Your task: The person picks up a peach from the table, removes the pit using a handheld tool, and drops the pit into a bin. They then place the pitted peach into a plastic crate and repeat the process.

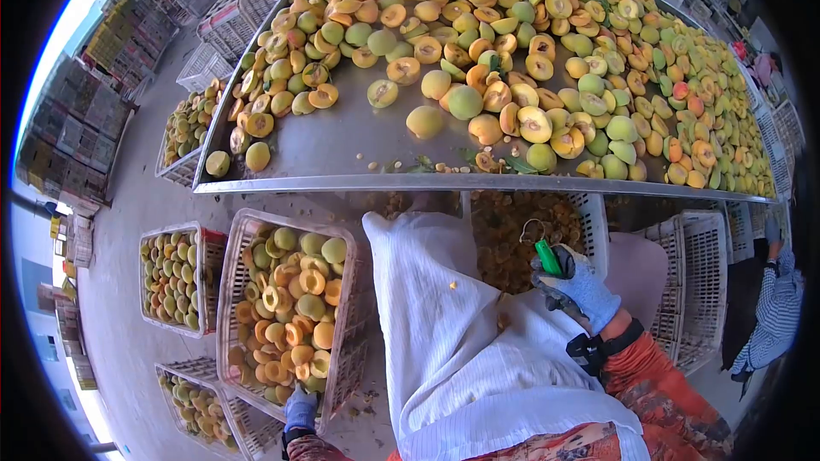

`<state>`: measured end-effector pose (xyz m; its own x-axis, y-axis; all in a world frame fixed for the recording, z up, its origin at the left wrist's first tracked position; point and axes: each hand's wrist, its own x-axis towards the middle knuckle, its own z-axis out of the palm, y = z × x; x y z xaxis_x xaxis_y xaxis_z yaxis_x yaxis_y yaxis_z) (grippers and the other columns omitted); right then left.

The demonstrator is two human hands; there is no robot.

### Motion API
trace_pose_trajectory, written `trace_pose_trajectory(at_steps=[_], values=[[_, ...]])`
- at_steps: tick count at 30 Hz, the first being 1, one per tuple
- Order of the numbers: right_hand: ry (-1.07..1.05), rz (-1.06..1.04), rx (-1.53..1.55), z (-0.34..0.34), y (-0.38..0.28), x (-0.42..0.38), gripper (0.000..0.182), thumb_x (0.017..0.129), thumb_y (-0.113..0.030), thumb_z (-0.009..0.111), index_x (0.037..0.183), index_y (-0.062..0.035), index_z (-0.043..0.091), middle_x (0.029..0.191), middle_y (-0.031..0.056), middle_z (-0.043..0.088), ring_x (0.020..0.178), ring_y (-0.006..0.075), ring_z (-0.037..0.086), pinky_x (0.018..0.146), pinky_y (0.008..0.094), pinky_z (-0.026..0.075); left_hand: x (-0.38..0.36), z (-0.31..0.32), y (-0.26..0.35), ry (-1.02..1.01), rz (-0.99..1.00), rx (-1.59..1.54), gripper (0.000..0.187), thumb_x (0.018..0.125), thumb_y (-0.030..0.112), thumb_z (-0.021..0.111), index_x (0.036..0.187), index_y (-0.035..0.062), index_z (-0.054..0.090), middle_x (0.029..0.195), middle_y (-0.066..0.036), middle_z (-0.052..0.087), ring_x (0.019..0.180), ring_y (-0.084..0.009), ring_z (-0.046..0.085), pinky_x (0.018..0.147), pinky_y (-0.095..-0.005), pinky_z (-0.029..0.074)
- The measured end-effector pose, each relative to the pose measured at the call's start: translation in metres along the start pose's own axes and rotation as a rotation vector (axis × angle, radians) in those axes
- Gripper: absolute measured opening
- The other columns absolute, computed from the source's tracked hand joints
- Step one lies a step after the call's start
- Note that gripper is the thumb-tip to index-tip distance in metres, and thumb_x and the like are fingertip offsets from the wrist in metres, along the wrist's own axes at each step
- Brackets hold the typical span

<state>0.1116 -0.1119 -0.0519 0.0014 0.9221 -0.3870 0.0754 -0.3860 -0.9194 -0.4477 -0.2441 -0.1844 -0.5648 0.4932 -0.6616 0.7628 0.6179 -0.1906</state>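
Observation:
My left hand (301, 410), in a blue glove, is closed on the near rim of a plastic crate (232, 290) at my left. Halved peaches (295, 290), cut faces orange, fill that crate, some of them whole-looking from their skin side. My right hand (576, 286), in a blue and dark glove, is wrapped round a green-handled pitting knife (547, 258) with a thin curved metal loop at its end. It is raised over a white crate (596, 226) of brown pits and scraps. A white apron (444, 307) covers my lap.
Ahead, a metal-rimmed table (478, 183) bears many cut peaches (534, 124). Further crates of fruit (169, 280) stand on the floor at left, with stacked crates (77, 124) beyond. An empty-looking crate (696, 277) stands at right, near another person's sleeve (773, 312).

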Motion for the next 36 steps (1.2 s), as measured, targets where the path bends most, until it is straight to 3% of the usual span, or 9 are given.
trace_pose_trajectory(at_steps=[2,4,8,14,17,20,22,24,36], values=[[-0.036,0.000,-0.008,0.000,-0.004,0.002,0.033,0.077,-0.013,0.068,0.104,-0.0009,0.053,0.091,0.0087,0.063,0.077,0.0180,0.061,0.070,0.0286,0.048,-0.018,-0.079,0.046,0.221,0.102,-0.081,0.039,0.075,0.034,0.058,0.105,0.0093,0.063,0.103,-0.019,0.062,0.095,-0.0321,0.060,0.082,-0.0413,0.046],[0.072,-0.160,-0.524,0.000,-0.012,0.002,0.041,0.076,-0.022,0.069,0.108,-0.0032,0.052,0.088,0.0176,0.063,0.079,0.0292,0.063,0.069,0.0354,0.049,-0.013,-0.136,0.106,0.622,0.505,-0.636,0.031,0.081,0.010,0.057,0.110,0.0011,0.058,0.101,-0.015,0.064,0.090,-0.0233,0.062,0.080,-0.0315,0.047],[0.202,-0.221,-0.676,-0.013,-0.009,-0.002,0.047,0.075,-0.028,0.068,0.111,-0.0059,0.048,0.085,0.0192,0.062,0.079,0.0368,0.061,0.066,0.0419,0.049,-0.055,-0.228,0.312,0.270,1.045,-1.137,0.035,0.081,-0.007,0.054,0.116,-0.0041,0.051,0.114,-0.012,0.057,0.103,-0.0176,0.056,0.090,-0.0280,0.045],[0.255,-0.270,-0.639,-0.050,0.011,-0.017,0.048,0.072,-0.022,0.071,0.112,-0.0066,0.049,0.092,0.0178,0.061,0.079,0.0354,0.061,0.067,0.0399,0.049,-0.040,-0.226,0.529,0.558,1.242,0.072,0.059,0.074,0.026,0.065,0.128,0.0174,0.046,0.134,-0.016,0.040,0.124,-0.0344,0.037,0.101,-0.0401,0.034],[0.371,-0.252,-0.578,-0.059,0.015,-0.030,0.050,0.074,-0.022,0.069,0.117,-0.0043,0.049,0.095,0.0181,0.061,0.084,0.0343,0.061,0.070,0.0388,0.050,-0.019,-0.220,0.546,0.634,1.310,-0.110,0.058,0.070,0.019,0.068,0.124,0.0117,0.049,0.115,-0.012,0.056,0.107,-0.0308,0.052,0.094,-0.0372,0.041],[0.291,-0.028,-0.221,-0.068,0.000,-0.028,0.049,0.077,-0.021,0.067,0.118,-0.0017,0.048,0.101,0.0174,0.061,0.087,0.0344,0.061,0.074,0.0373,0.049,-0.069,-0.230,0.514,-0.393,1.002,-1.232,0.054,0.071,0.001,0.065,0.121,0.0036,0.047,0.108,-0.014,0.058,0.083,-0.0246,0.061,0.067,-0.0350,0.055],[0.244,-0.228,-0.302,-0.059,0.000,-0.018,0.048,0.079,-0.019,0.065,0.120,-0.0004,0.047,0.102,0.0175,0.061,0.090,0.0346,0.061,0.078,0.0368,0.049,-0.103,-0.213,0.487,-0.326,1.342,-1.095,0.053,0.079,0.025,0.062,0.125,0.0047,0.044,0.109,-0.016,0.057,0.082,-0.0289,0.061,0.065,-0.0399,0.056],[0.199,-0.331,-0.299,-0.041,-0.005,-0.008,0.045,0.081,-0.018,0.063,0.119,-0.0007,0.048,0.099,0.0174,0.062,0.090,0.0325,0.062,0.076,0.0359,0.049,-0.145,-0.202,0.461,-1.215,0.984,-1.556,0.054,0.089,0.045,0.037,0.129,0.0090,0.041,0.115,-0.021,0.053,0.085,-0.0370,0.061,0.063,-0.0426,0.056],[0.323,-0.591,-0.717,0.009,-0.033,-0.011,0.040,0.079,-0.032,0.064,0.104,-0.0022,0.055,0.075,0.0132,0.063,0.064,0.0288,0.062,0.053,0.0367,0.048,-0.222,-0.128,0.417,-1.070,0.979,-1.582,0.046,0.086,0.028,0.055,0.118,-0.0047,0.048,0.109,-0.016,0.057,0.091,-0.0304,0.061,0.078,-0.0402,0.053]])
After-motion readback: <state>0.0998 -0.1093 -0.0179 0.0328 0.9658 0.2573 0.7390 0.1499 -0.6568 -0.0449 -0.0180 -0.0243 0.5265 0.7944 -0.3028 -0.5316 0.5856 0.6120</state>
